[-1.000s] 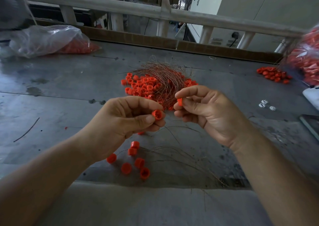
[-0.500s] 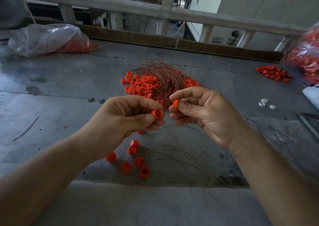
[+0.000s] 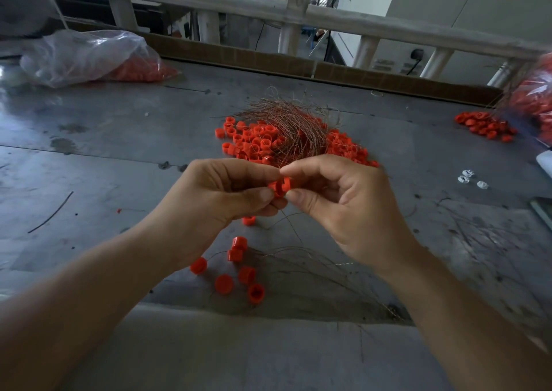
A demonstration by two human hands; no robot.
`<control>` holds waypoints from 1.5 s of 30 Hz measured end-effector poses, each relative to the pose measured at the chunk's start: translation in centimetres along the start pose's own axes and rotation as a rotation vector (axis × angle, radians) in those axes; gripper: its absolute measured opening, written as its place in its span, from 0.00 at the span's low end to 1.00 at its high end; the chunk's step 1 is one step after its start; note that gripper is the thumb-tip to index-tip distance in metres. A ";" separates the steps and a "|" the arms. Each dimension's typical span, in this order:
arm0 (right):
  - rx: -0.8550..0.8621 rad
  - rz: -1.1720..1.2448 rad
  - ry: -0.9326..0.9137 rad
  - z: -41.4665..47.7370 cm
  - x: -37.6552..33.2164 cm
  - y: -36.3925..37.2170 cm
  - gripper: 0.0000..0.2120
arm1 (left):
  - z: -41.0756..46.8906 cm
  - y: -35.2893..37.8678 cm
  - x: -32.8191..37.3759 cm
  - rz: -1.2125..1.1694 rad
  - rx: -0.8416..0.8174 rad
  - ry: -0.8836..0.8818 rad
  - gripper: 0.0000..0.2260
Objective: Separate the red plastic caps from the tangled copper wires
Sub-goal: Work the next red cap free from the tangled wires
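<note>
Head view, the only one. Both hands are up over the counter (image 3: pixel 119 157), fingertips meeting. The left hand (image 3: pixel 227 193) pinches the held cap (image 3: pixel 279 186) between thumb and curled fingers. The right hand (image 3: pixel 343 202) pinches the same spot from the other side, thumb under and forefinger over. Can't tell if that is one cap or two pressed together, or whether a wire runs through it. A thin strand hangs just below the hands.

The main pile (image 3: pixel 260 143) of red caps sits just beyond the hands, with the copper tangle (image 3: pixel 286 122) lying on and through it. Caps spread out on both sides of the tangle.

Freed caps (image 3: pixel 239 268), a handful only, lie loose on the counter under the left wrist. Loose wires (image 3: pixel 313 265) fan out beside them toward the near edge. More stray strands lie at right, blurred.

Progress: early, I judge. There are a few caps out and a few strands pulled, but most caps are still in the tangle.

Also there:
- a small cap heap (image 3: pixel 484 126) far right
- a clear bag (image 3: pixel 89 56) with red caps far left
- another bag (image 3: pixel 534 98) at the right edge, blurred
- white bits (image 3: pixel 472 178) on the counter to the right
- a dark wire scrap (image 3: pixel 50 213) on the left
</note>
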State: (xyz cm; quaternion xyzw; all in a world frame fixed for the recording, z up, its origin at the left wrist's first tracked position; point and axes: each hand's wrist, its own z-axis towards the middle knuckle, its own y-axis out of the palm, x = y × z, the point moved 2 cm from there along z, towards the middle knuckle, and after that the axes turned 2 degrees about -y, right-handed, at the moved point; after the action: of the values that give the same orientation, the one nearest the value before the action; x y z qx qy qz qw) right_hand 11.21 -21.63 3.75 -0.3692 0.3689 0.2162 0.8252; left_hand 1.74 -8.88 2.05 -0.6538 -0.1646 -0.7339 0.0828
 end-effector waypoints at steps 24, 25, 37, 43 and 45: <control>0.030 -0.158 -0.102 -0.3 0.1 0.3 0.07 | -0.2 0.1 -0.2 0.053 -0.012 -0.026 0.09; 0.035 -0.170 -0.114 -0.3 0.1 0.3 0.07 | -0.3 0.2 -0.2 0.077 -0.003 -0.011 0.08; 0.064 -0.129 -0.184 -0.1 0.2 0.3 0.09 | -0.5 0.3 -0.3 0.019 0.017 -0.044 0.08; 0.063 -0.118 -0.197 -0.3 0.2 0.4 0.09 | -0.7 0.3 0.1 0.023 -0.053 -0.046 0.09; 0.030 -0.063 -0.150 -0.2 0.2 0.2 0.08 | -0.7 0.3 0.2 0.024 -0.084 -0.057 0.08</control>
State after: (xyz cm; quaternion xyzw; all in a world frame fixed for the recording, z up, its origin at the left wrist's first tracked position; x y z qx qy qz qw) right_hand 11.07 -21.60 3.43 -0.3509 0.2975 0.2115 0.8624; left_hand 1.17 -9.35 2.20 -0.6793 -0.1279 -0.7202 0.0595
